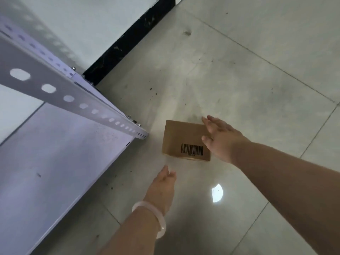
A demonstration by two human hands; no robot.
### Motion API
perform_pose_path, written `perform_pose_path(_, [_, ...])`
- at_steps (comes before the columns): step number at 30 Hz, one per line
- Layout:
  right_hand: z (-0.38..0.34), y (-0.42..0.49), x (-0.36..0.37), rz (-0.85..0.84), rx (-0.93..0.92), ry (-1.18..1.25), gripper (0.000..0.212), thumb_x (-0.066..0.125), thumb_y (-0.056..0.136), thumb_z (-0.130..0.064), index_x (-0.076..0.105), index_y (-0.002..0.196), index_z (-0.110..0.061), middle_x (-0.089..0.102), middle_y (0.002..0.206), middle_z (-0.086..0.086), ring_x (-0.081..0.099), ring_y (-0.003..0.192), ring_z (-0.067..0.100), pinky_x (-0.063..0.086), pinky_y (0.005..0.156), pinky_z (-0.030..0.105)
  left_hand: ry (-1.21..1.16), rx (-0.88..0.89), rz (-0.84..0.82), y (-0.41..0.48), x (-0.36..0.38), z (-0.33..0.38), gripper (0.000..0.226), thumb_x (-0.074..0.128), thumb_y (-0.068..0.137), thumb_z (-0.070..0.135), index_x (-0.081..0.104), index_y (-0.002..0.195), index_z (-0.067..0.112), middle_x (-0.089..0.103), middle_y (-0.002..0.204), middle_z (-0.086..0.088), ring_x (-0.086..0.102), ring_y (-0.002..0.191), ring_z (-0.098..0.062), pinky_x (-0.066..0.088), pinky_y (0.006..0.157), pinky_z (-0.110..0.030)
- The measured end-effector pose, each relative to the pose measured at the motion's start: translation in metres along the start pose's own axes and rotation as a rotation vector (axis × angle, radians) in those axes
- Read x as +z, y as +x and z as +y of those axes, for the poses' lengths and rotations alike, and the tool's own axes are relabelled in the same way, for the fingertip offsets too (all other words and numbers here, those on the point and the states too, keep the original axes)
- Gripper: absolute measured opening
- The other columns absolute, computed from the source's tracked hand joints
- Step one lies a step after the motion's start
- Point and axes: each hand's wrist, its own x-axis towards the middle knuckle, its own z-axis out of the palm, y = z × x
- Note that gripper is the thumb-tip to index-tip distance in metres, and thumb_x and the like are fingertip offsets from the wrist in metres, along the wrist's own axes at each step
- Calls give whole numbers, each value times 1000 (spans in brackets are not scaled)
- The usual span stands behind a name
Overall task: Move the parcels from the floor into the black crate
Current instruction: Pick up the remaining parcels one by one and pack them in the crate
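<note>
Here we look down on a grey tiled floor (pixel 248 80), with a white metal rack (pixel 55 92) at our left. A brown cardboard parcel (pixel 182 137) lies on the floor near the rack's corner. Our right hand (pixel 222 140), fingers spread and loose, overlaps the parcel's right edge; whether it touches we cannot quite tell. Our left hand (pixel 163 184), fingers straight and holding nothing, is near the parcel but apart from it. A pale bangle (pixel 154 219) circles that wrist. A barcode (pixel 192 149) marks the parcel's top.

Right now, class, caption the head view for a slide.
Left hand and right hand reach toward a barcoded parcel on the floor beside a metal shelf.
</note>
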Motion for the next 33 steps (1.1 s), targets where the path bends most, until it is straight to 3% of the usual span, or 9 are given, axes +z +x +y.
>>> perform_pose_path(5, [6, -6, 19, -21, 43, -68, 62, 28, 96, -48, 2, 150, -30, 20, 157, 0, 16, 144, 22, 15, 115, 39, -230, -60, 6, 16, 3, 4, 52, 45, 98, 29, 28, 146, 30, 37, 149, 1, 57, 100, -11, 35, 112, -44])
perform_pose_path(8, [9, -15, 37, -109, 128, 24, 57, 28, 96, -49, 20, 148, -29, 29, 151, 8, 23, 140, 28, 22, 112, 41, -417, -83, -20, 24, 3, 3, 56, 44, 98, 24, 20, 149, 28, 36, 150, 0, 46, 128, -16, 36, 111, -39])
perform_pose_path(11, [8, -21, 54, -143, 264, 467, 46, 39, 96, -41, 48, 135, -18, 44, 139, 12, 46, 123, 28, 38, 102, 36, -432, -103, -38, 23, 6, 2, 53, 44, 99, 24, 24, 148, 27, 52, 132, 2, 44, 131, -17, 35, 109, -40])
perform_pose_path(14, [8, -37, 57, -51, 348, 701, 38, 44, 95, -40, 51, 126, -19, 56, 122, 8, 54, 104, 23, 43, 84, 31, -379, -93, -54, 13, 8, 7, 16, 44, 99, 27, 57, 106, 33, 56, 97, 16, 50, 116, -13, 40, 99, -38])
perform_pose_path(16, [9, -55, 46, 6, 387, 868, 37, 42, 94, -47, 51, 125, -29, 58, 118, 5, 56, 106, 24, 47, 88, 38, -399, -62, -66, -1, 9, 16, 20, 45, 98, 30, 61, 87, 30, 63, 90, 16, 58, 102, -8, 49, 82, -32])
perform_pose_path(18, [8, -77, 22, 29, 451, 1093, 35, 37, 93, -56, 53, 119, -39, 60, 112, 2, 58, 104, 22, 49, 89, 42, -388, 2, -84, -25, 9, 33, 23, 44, 97, 36, 66, 92, 30, 68, 93, 14, 61, 96, -7, 51, 74, -30])
perform_pose_path(21, [3, -121, -31, 102, 474, 1314, 39, 31, 94, -57, 60, 106, -35, 62, 105, 0, 59, 99, 13, 46, 92, 40, -408, 68, -97, -71, 10, 62, 28, 43, 96, 43, 62, 103, 24, 66, 108, 6, 60, 105, -13, 52, 83, -37])
perform_pose_path(27, [-33, -256, -162, 368, 298, 1263, 50, 31, 95, -53, 62, 103, -15, 69, 102, 4, 66, 98, 15, 50, 86, 33, -469, 216, -184, -214, -6, 143, 35, 41, 95, 46, 62, 110, 24, 73, 103, -2, 64, 107, -23, 53, 88, -40])
perform_pose_path(33, [-98, -434, -288, 435, 90, 1241, 44, 28, 96, -50, 59, 121, -32, 71, 104, -3, 63, 107, 11, 52, 85, 29, -430, 430, -355, -420, -42, 222, 59, 36, 81, 60, 67, 114, 21, 69, 119, 7, 59, 117, -8, 41, 106, -42])
